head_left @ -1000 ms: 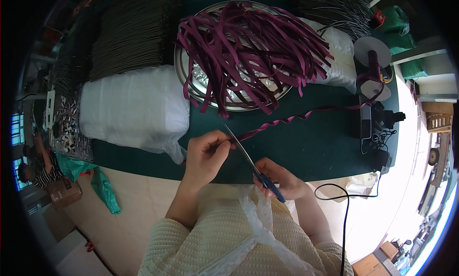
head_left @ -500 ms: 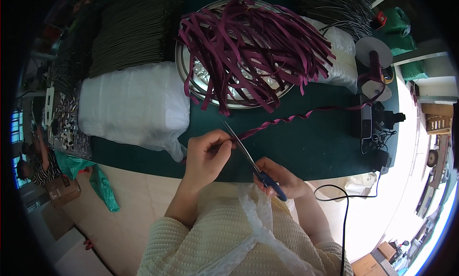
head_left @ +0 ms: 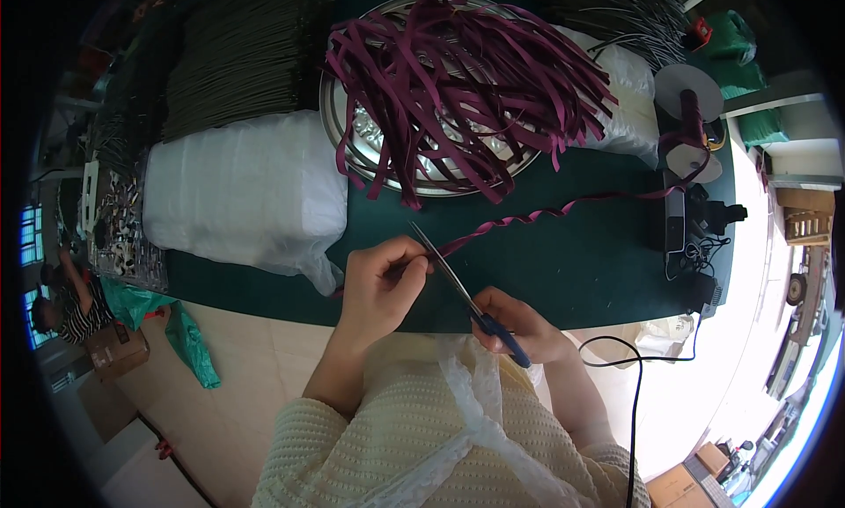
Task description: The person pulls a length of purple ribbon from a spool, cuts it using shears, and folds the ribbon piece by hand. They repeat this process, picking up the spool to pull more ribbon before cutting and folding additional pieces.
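My left hand [head_left: 381, 286] is closed, pinching a purple ribbon [head_left: 528, 217] between thumb and fingers. The ribbon twists away to the right, up to a white spool [head_left: 689, 99] at the table's right end. In my right hand [head_left: 519, 325] is a pair of scissors [head_left: 493, 328] with dark blue handles. Its narrow blades point up and left and cross the ribbon just beside my left fingertips. Whether the blades are parted is hard to see. Beyond both hands, many cut purple ribbon strips [head_left: 493, 85] lie heaped on a round silver tray [head_left: 333, 125].
A plastic-wrapped white bundle [head_left: 246, 187] lies left of the tray, below rows of thin dark stems [head_left: 246, 50]. Small black devices with cables [head_left: 700, 226] sit at the right table edge. A black cord [head_left: 638, 402] hangs near my right arm. Another person [head_left: 79, 292] is at far left.
Almost nothing differs. My right hand and the scissors' handles have shifted very slightly, while my left hand keeps its pinch on the ribbon.
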Demonstrator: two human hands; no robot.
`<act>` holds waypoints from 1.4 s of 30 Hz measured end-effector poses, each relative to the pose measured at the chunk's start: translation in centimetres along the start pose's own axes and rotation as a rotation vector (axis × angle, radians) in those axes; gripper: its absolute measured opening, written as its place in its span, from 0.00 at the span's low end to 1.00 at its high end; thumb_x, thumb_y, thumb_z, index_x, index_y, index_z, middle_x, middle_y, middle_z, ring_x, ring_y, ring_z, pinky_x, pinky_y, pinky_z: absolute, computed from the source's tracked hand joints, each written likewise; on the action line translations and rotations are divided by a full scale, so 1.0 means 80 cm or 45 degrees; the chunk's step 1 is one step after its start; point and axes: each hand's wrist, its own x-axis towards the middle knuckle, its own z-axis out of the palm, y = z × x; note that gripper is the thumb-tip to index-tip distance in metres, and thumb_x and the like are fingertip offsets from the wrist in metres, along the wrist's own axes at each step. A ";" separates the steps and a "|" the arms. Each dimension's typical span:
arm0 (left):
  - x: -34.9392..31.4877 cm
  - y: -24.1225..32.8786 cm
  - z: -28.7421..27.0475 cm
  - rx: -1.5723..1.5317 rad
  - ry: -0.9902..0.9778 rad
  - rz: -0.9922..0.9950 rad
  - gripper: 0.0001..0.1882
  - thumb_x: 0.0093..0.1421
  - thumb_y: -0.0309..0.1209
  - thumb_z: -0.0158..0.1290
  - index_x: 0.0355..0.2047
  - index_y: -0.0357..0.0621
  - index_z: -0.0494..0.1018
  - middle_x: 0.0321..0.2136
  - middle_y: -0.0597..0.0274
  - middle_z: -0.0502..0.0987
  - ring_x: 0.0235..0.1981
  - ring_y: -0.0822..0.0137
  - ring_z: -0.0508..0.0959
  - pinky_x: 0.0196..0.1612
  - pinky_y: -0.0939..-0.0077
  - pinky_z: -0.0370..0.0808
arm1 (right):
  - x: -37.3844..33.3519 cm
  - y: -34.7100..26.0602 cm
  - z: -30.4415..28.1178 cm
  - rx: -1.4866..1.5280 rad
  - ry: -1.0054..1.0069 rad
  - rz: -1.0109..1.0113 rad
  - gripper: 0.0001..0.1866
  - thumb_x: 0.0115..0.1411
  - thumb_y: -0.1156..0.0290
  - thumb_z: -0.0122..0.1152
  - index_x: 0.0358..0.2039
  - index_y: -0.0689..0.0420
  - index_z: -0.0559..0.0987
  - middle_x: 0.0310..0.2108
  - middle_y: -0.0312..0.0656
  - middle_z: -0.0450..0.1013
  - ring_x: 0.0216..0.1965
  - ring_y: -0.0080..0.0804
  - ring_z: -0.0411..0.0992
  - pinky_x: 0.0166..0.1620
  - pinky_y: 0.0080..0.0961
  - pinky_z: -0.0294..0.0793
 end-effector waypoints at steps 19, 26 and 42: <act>0.002 -0.016 0.004 -0.033 -0.011 0.027 0.04 0.54 0.22 0.49 0.23 0.33 0.70 0.13 0.69 0.68 0.16 0.84 0.61 0.17 0.87 0.55 | -0.004 -0.002 0.001 -0.036 0.084 0.001 0.19 0.54 0.67 0.63 0.38 0.62 0.64 0.23 0.32 0.65 0.24 0.14 0.59 0.25 0.14 0.56; 0.004 -0.017 0.004 -0.034 -0.044 0.026 0.05 0.54 0.22 0.49 0.23 0.34 0.70 0.13 0.70 0.67 0.16 0.84 0.60 0.18 0.87 0.54 | -0.006 -0.005 0.000 -0.035 0.106 0.013 0.19 0.54 0.67 0.63 0.38 0.62 0.64 0.22 0.32 0.65 0.23 0.14 0.58 0.25 0.14 0.56; 0.009 -0.004 -0.006 -0.312 -0.026 -0.023 0.05 0.58 0.24 0.47 0.30 0.36 0.71 0.22 0.68 0.73 0.19 0.84 0.65 0.21 0.89 0.59 | -0.058 -0.018 -0.033 -0.921 0.598 0.077 0.16 0.42 0.72 0.71 0.29 0.61 0.73 0.16 0.35 0.71 0.15 0.14 0.64 0.19 0.12 0.60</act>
